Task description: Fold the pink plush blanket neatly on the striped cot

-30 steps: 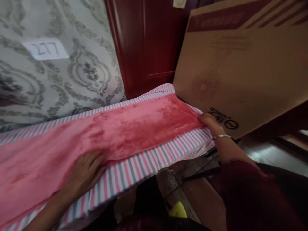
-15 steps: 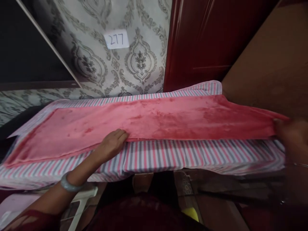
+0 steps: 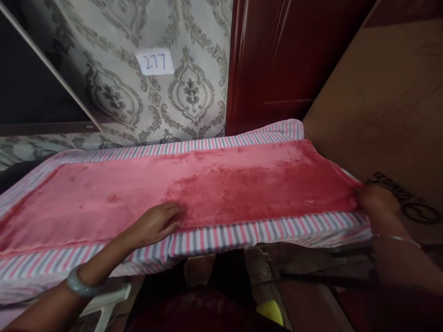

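Note:
A long pink plush blanket (image 3: 221,189) lies across a striped cloth cover (image 3: 224,235). On its near edge, left of the middle, rests my left hand (image 3: 157,223), fingers loosely apart and slightly blurred, touching the plush. My right hand (image 3: 379,201), also somewhat blurred, is closed on the blanket's right end, at the near corner. The pile shows darker red on the right half and paler pink on the left.
Behind stand a patterned wall with a paper marked 277 (image 3: 155,62), a dark red door panel (image 3: 266,64) and a dark screen (image 3: 34,78). A large cardboard box (image 3: 387,115) rises at the right. Below are a white frame (image 3: 107,302) and something yellow (image 3: 270,311).
My right hand has drawn the blanket's right end leftward and down onto the cover. The left hand has loosened from the near edge onto the plush. The near edge now lies closer to me.

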`<control>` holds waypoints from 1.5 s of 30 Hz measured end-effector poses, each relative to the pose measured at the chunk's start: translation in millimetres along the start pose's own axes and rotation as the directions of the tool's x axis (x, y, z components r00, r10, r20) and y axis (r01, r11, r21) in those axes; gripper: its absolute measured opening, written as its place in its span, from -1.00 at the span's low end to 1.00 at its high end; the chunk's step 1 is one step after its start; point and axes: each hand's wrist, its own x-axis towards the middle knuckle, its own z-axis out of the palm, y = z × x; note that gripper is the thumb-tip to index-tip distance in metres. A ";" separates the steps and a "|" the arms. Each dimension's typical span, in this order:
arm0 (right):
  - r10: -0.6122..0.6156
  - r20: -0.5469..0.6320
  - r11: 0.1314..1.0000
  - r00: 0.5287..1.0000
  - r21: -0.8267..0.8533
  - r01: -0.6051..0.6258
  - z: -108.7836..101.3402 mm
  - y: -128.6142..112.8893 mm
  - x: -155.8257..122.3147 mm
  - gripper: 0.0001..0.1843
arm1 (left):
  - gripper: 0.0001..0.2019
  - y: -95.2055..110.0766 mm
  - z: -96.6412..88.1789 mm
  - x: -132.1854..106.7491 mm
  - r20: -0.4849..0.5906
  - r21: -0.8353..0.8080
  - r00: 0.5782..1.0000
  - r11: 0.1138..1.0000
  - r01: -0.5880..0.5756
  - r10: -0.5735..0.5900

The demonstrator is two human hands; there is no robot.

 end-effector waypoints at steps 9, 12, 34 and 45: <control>-0.493 -0.145 0.858 0.858 0.082 0.507 -21.7 -114.8 -19.1 -0.55 | -0.58 -107.3 -39.5 92.7 -0.297 0.112 0.923 0.951 0.290 -0.246; -0.590 -0.129 0.778 0.797 0.172 0.604 -17.1 -166.6 -5.1 -0.58 | -0.58 -146.6 -46.1 117.4 -0.260 0.166 0.927 0.933 0.318 -0.270; -0.668 -0.271 0.638 0.693 0.271 0.721 0.8 -308.4 78.6 -0.71 | -0.49 -164.9 -43.9 201.6 -0.183 0.267 0.849 0.807 0.527 -0.495; -0.752 -0.208 0.526 0.625 0.381 0.760 5.8 -284.5 82.0 -0.58 | -0.46 -171.7 -33.6 212.2 -0.089 0.331 0.852 0.792 0.514 -0.516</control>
